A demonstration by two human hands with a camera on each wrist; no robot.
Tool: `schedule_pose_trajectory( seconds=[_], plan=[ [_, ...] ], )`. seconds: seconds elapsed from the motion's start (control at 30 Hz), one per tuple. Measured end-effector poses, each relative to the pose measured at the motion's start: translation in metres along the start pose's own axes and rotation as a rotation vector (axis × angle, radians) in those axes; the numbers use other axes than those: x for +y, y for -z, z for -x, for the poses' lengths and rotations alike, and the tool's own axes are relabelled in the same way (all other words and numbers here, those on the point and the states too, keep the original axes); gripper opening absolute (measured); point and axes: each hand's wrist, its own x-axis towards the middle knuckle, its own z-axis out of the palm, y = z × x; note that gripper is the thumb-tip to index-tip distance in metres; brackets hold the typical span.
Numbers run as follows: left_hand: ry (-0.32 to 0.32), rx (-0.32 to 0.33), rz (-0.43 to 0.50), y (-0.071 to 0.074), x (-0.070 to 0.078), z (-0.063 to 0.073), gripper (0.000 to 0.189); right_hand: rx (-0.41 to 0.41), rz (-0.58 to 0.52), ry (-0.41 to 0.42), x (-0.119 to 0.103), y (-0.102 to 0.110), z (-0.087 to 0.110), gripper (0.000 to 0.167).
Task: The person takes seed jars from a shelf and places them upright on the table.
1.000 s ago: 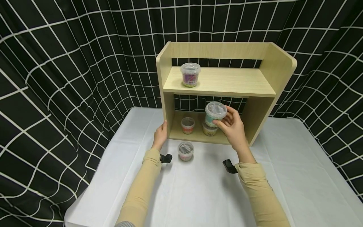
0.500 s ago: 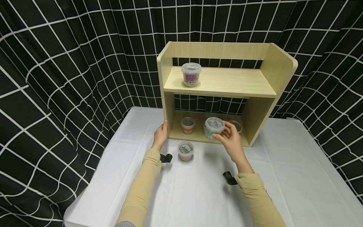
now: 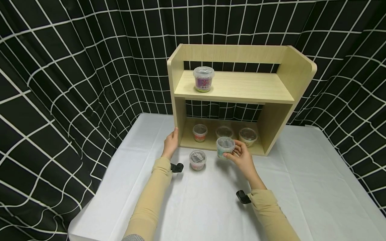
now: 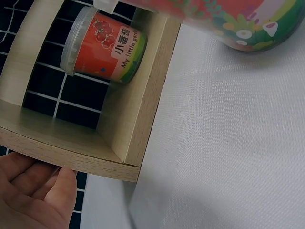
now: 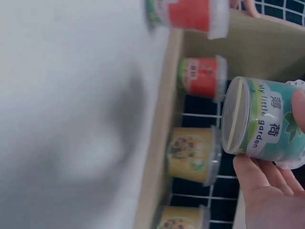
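My right hand (image 3: 243,158) grips a teal-labelled lidded plastic tub (image 3: 225,147) above the white table, just in front of the shelf's bottom board. In the right wrist view the tub's label (image 5: 269,116) reads "My little garden". At the shelf's left side panel (image 3: 176,117) is my left hand (image 3: 170,144), its fingers against the outer face and partly hidden behind the wood in the left wrist view. A red-labelled tub (image 3: 200,133) and two yellow-labelled tubs, one in the middle (image 3: 224,132) and one at right (image 3: 248,136), stand on the bottom board.
A purple-labelled tub (image 3: 203,79) stands at the left of the upper shelf (image 3: 247,85). Another lidded tub (image 3: 197,160) sits on the white tablecloth (image 3: 208,207) near my left wrist. Black gridded cloth (image 3: 144,40) hangs behind and at both sides.
My right hand has brought the teal tub down and toward me, out from the shelf's lower opening. The yellow tubs behind it now show. My left hand stays at the side panel.
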Motion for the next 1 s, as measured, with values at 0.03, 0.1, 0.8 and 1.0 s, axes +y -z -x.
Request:
schedule_pose_trajectory(
  seconds=[0.03, 0.1, 0.8, 1.0],
  plan=[
    [0.001, 0.0, -0.001, 0.0, 0.0, 0.0, 0.082, -0.004, 0.001, -0.007, 0.003, 0.0, 0.0, 0.074],
    [0.002, 0.0, -0.007, -0.001, -0.001, -0.001, 0.081, -0.01, -0.001, -0.02, 0.009, -0.001, 0.0, 0.074],
    [0.009, 0.001, -0.026, -0.001, -0.002, 0.0, 0.081, -0.081, 0.144, -0.113, 0.045, -0.006, 0.006, 0.079],
    [0.006, 0.001, -0.028, -0.001, -0.001, 0.0, 0.08, -0.083, 0.149, -0.094, 0.047, -0.008, 0.006, 0.076]
  ],
)
